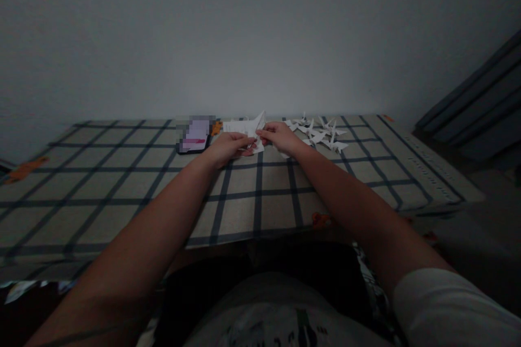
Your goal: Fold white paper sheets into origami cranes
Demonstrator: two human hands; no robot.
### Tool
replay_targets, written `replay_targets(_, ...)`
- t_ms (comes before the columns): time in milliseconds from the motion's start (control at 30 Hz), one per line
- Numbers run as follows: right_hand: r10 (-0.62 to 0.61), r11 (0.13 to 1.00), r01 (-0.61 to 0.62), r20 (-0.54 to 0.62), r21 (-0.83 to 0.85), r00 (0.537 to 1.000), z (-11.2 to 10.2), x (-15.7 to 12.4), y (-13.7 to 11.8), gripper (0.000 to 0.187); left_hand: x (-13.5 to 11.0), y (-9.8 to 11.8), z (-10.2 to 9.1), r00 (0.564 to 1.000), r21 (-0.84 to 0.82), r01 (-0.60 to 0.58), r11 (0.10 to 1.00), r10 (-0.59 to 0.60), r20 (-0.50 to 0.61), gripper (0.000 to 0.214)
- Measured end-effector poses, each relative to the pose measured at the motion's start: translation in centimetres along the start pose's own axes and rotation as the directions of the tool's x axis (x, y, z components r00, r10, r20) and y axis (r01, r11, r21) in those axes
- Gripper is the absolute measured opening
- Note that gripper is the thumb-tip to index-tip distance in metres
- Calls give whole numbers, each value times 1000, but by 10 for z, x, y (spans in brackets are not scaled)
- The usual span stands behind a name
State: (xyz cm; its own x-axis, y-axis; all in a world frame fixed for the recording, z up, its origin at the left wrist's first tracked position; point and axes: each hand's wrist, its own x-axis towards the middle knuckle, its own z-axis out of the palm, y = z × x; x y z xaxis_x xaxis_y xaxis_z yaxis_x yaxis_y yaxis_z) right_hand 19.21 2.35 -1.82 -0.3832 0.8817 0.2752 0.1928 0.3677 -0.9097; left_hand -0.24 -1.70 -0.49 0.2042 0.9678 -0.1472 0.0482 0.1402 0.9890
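Between my two hands is a partly folded white paper crane (259, 121), with a pointed tip standing up. My left hand (228, 146) pinches its left side, fingers closed on the paper. From the right, my right hand (280, 136) grips it between thumb and fingertips. Behind my left hand lie some white paper sheets (234, 126). Several finished paper cranes (319, 133) stand in a cluster just right of my right hand. My fingers hide part of the folded paper.
A phone (195, 135) with its screen lit lies left of my left hand. The checked tablecloth (163, 173) covers the table, whose back edge meets a pale wall (260, 38). At the right hangs a dark curtain (476, 92).
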Motion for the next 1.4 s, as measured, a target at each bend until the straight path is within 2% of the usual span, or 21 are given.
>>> replay_targets(233, 42, 999, -42, 20, 4, 999, 0, 1, 0, 24, 0, 0, -3, 1000, -9, 16, 1000, -16, 19, 18)
replay_targets(467, 55, 998, -55, 9, -21, 998, 1, -1, -3, 27, 7, -5, -6, 1000, 90, -30, 995, 29, 5, 27)
replay_targets(633, 29, 998, -31, 31, 63, 999, 1, -1, 1, 25, 5, -7, -3, 994, 92, -96, 991, 100, -36, 28)
replay_targets(733, 28, 995, -32, 44, 91, 999, 0, 0, 5, 23, 4, -7, 0, 995, 85, -89, 992, 92, -37, 27)
replay_targets(967, 33, 996, -37, 37, 86, 999, -1, 2, 8, 19, 6, -7, -1, 997, 9, -78, 997, 78, 14, 18)
replay_targets(1267, 28, 989, -39, 80, 141, 996, -3, 4, 8, 16, 5, -7, -3, 995, 52, -69, 996, 65, 75, 22)
replay_targets(1400, 19, 995, -25, 63, 94, 998, -3, 3, 8, 20, 3, -4, -5, 994, 76, -61, 995, 54, 91, 23)
